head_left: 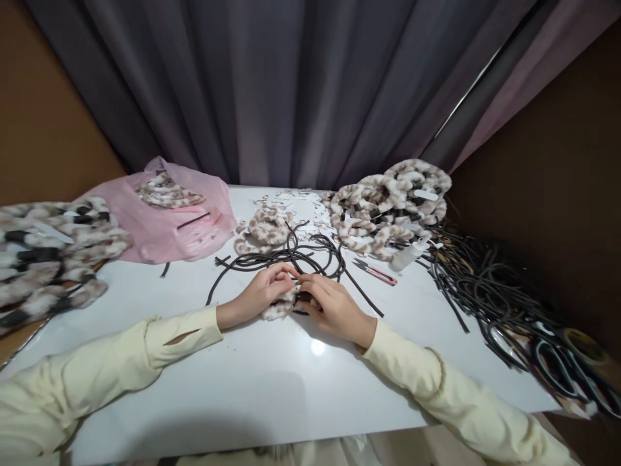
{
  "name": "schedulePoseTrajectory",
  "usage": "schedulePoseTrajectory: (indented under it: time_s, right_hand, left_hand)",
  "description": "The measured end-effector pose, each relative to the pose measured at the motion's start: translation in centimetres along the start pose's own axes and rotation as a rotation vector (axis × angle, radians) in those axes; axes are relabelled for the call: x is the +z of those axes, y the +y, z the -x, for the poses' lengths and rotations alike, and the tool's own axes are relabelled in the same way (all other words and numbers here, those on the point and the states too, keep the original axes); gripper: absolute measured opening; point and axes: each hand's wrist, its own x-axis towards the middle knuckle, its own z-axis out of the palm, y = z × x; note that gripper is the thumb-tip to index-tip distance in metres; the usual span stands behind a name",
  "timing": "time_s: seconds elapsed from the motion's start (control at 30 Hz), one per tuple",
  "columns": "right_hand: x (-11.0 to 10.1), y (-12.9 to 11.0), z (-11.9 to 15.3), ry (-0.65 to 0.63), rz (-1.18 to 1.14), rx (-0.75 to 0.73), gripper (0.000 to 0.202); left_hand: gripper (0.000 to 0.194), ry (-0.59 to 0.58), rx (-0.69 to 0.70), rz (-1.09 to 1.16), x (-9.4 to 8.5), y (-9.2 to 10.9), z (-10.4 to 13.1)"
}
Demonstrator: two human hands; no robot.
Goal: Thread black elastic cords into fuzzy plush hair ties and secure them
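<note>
Both my hands meet over the white table (pixel 233 388), fingers closed on a white-and-brown furry ring (pixel 279 309) with a black section. My left hand (pixel 264 294) pinches it from the left side. From the right, my right hand (pixel 339 309) grips it near the black part. The fingers partly hide the piece, so its full shape does not show. Just beyond my hands lies a loose tangle of black cords (pixel 264 259). Behind these cords rests another furry ring (pixel 269 226).
Pink thread snips (pixel 376 272) and a small white bottle (pixel 410 254) lie to the right. Furry rings are piled at the back right (pixel 388 200) and far left (pixel 92 239). A pink plastic bag (pixel 145 233) holds more furry pieces. Black cords (pixel 490 278) heap along the right edge.
</note>
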Motion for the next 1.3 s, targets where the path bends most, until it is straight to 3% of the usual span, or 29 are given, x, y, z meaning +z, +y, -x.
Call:
schedulePoseTrajectory:
  time_s: [0.13,0.27,0.43,0.57,0.67,0.77,0.9,1.07,1.3]
  right_hand:
    - [0.2,-0.2,0.0,0.024,0.151,-0.057,0.009]
    - [0.4,-0.2,0.0,0.049,0.316,-0.066,0.020]
    - [-0.3,0.2,-0.1,0.189,0.537,0.134,0.029]
    - [-1.6,0.8,-0.4,0.231,0.522,0.240,0.020]
    - [-2.0,0.8,-0.6,0.128,0.363,0.119,0.026]
    - [-1.6,0.5,-0.7,-0.019,0.212,0.022,0.030]
    - [-1.0,0.5,-0.6,-0.055,0.200,0.052,0.014]
    - [-1.1,0.9,-0.7,-0.120,0.105,0.084,0.008]
    - [-1.9,1.4,-1.1,-0.239,-0.025,0.100,0.016]
  left_hand:
    - [0.016,0.001,-0.007,-0.098,0.2,-0.3,-0.1]
    - [0.016,0.032,-0.060,-0.094,0.4,-0.2,-0.2]
    - [0.022,0.045,-0.045,-0.072,0.4,0.4,-0.1]
    - [0.032,0.043,-0.002,-0.222,0.2,-0.1,-0.4]
    - [0.032,0.051,0.024,-0.292,0.1,-0.6,-0.7]
    - [0.029,-0.031,0.054,-0.312,-0.1,-0.7,-0.9]
    - [0.030,-0.118,0.069,-0.346,-0.2,-0.2,-0.9]
    - [0.030,-0.179,0.056,-0.318,-0.4,0.1,-0.8]
    - [0.032,-0.231,0.014,-0.241,-0.8,0.3,-1.0]
